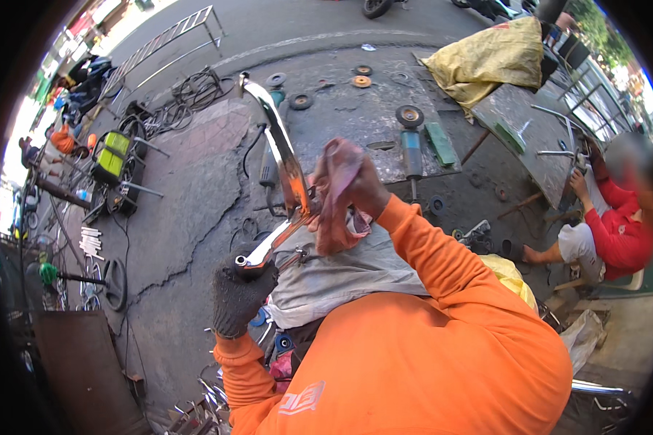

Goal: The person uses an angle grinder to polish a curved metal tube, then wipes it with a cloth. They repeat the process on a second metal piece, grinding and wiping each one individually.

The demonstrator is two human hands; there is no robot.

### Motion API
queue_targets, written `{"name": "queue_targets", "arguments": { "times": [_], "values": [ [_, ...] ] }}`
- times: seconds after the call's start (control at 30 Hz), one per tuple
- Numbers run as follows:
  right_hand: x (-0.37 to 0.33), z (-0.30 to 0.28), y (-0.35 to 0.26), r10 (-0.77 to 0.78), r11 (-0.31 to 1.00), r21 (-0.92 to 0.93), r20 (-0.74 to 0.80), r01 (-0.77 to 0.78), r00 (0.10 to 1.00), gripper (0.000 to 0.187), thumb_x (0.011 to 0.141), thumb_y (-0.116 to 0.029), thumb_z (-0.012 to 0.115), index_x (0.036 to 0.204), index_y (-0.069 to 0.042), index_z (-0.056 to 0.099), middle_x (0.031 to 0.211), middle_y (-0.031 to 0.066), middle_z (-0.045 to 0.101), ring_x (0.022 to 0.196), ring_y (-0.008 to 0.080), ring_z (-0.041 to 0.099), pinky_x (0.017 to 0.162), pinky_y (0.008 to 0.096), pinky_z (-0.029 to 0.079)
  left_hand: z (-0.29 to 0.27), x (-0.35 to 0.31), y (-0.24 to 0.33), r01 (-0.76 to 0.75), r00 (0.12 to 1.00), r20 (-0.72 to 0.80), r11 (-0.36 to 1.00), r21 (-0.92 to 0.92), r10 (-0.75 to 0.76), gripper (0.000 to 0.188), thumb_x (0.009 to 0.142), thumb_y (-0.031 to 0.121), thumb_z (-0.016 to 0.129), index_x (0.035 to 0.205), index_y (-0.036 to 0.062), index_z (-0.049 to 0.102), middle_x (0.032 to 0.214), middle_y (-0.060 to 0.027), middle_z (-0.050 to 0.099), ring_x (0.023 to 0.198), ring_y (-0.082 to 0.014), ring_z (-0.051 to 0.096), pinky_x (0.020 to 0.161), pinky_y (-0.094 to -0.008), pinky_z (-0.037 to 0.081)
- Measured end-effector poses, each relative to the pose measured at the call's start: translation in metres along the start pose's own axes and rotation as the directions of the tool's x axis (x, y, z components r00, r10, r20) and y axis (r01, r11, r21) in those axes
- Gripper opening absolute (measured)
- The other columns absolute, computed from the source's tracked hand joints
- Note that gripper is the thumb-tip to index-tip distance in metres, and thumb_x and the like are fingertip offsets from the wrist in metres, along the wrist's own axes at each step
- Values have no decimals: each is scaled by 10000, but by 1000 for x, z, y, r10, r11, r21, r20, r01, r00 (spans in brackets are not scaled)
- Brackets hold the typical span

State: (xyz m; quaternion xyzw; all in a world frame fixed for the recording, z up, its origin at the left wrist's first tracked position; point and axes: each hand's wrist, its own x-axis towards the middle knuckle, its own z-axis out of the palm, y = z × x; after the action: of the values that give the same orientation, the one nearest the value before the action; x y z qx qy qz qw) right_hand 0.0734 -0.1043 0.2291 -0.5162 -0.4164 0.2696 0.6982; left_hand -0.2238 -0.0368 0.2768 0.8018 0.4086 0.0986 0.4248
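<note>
A shiny chrome bent metal tube (pixel 281 154) slants up and away in front of me, with a bend and a joint near its middle. Its near end is gripped by my left hand (pixel 233 299), which wears a dark knit glove. My right hand (pixel 370 191) is closed on a pinkish-red rag (pixel 334 185), bunched against the tube close to the joint. The rag covers part of the tube there. Beneath them, a grey cloth (pixel 341 279) lies over my lap.
Ahead on the ground lie a teal power grinder (pixel 411 154), a green block (pixel 440 143), a second grinder (pixel 268 168) and several wheel discs (pixel 301 101). A yellow-green machine (pixel 112 156) stands left among cables. At right, a person in red (pixel 618 235) sits by a tilted board (pixel 526 138).
</note>
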Motion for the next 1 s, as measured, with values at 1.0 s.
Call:
{"name": "queue_targets", "arguments": {
  "times": [1.0],
  "values": [
    [-52, 16, 7, -230, 616, -600, 482, 510, 845, 132, 848, -129, 665, 923, -28, 626, 846, 189, 633, 769, 410, 642, 691, 510, 523, 43, -52, -1, -287, 926, -242, 957, 46, 290, 305, 742, 57, 796, 1040, 29, 738, 876, -152, 716, 781, -352, 710, 709, -445, 565]
  ]
}}
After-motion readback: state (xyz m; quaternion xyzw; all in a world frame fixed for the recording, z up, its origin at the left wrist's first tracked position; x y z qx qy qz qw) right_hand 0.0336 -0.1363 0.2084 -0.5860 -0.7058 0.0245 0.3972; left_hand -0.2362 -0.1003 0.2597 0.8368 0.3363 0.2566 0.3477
